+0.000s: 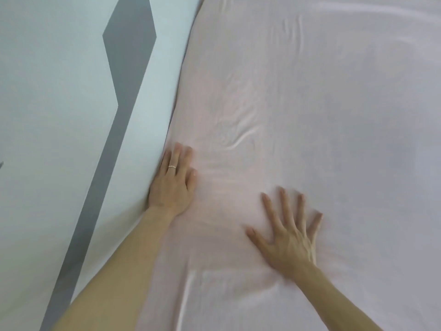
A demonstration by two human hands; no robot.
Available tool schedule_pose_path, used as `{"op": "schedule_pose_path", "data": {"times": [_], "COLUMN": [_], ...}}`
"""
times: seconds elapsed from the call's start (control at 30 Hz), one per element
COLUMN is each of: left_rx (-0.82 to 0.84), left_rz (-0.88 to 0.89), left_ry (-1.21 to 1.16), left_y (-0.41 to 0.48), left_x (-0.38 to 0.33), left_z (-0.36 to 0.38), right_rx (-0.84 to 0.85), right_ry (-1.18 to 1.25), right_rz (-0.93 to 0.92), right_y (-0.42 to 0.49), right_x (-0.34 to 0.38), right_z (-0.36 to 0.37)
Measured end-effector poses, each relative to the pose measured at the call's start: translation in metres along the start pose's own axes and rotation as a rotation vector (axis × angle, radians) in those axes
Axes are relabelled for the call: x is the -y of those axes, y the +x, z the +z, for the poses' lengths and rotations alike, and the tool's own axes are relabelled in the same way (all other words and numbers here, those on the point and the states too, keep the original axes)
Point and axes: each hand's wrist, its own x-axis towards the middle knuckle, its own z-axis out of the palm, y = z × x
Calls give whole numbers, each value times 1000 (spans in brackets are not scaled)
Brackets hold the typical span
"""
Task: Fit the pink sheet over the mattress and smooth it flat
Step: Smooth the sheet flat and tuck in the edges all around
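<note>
The pale pink sheet (310,103) covers the mattress and fills the right and middle of the view. Small wrinkles gather just beyond my left hand and near the top. My left hand (173,181), with a ring on one finger, lies flat on the sheet at its left edge, right against the wall. My right hand (290,235) presses flat on the sheet with fingers spread wide, lower and to the right. Neither hand grips any fabric. The mattress itself is hidden under the sheet.
A light blue wall (59,91) with a grey zigzag stripe (128,44) runs along the left side of the bed, touching the sheet's edge.
</note>
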Motion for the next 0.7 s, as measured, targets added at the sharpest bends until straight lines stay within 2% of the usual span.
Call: {"op": "schedule_pose_path", "data": {"times": [0.1, 0.17, 0.23, 0.3, 0.37, 0.5, 0.7], "left_rx": [73, 62, -14, -53, -1, 78, 103], "left_rz": [-169, -306, -255, -41, 99, 38, -32], "left_ry": [-109, -151, -75, 23, 16, 54, 25], "left_y": [-12, -32, -66, -106, -157, -226, -269], "left_x": [-6, -21, -40, -58, -76, -42, 5], "left_z": [-5, -11, -20, -22, -19, -5, -20], "right_rx": [57, 90, 140, 137, 79, 33, 183], "right_ry": [-39, -41, -33, 11, 79, 68, -47], "right_rz": [31, 43, 54, 81, 74, -106, 106], "right_y": [-22, -19, -17, -16, -34, -112, -204], "right_x": [-12, -11, -9, -1, 16, 33, -15], "right_z": [6, 5, 0, -2, 1, 34, 40]}}
